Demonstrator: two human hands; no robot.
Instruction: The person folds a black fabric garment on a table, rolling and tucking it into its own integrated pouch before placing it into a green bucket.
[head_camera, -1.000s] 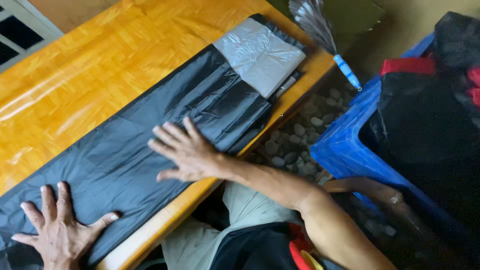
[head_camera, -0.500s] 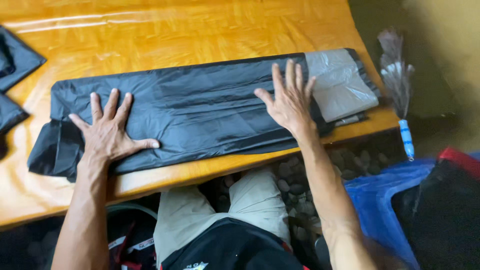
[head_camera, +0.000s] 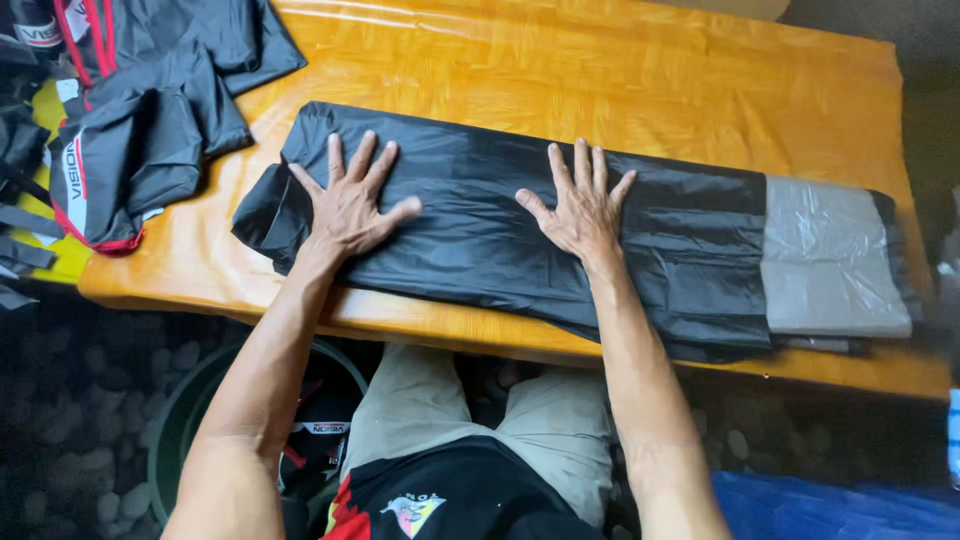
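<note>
Surface: a glossy orange-brown wooden table (head_camera: 640, 90), seen from above, with a pebbled floor dark below its near edge.
Main thing: a long black folded garment (head_camera: 480, 230) of shiny fabric lies flat along the near side of the table, its left end bunched near the table edge.
Left hand (head_camera: 350, 205): palm down on the left part of the garment, fingers spread wide apart and pressed flat, gripping nothing.
Right hand (head_camera: 580, 210): palm down on the garment's middle, fingers fanned apart and flat, gripping nothing.
Right end: a grey plastic bag (head_camera: 830, 260) lies over the garment's far right end.
Upper left: a heap of black clothing with red and white trim (head_camera: 140, 120) sits at the table's left corner, apart from the garment.
Below: the person's beige trousers (head_camera: 470, 420) show under the table edge.
</note>
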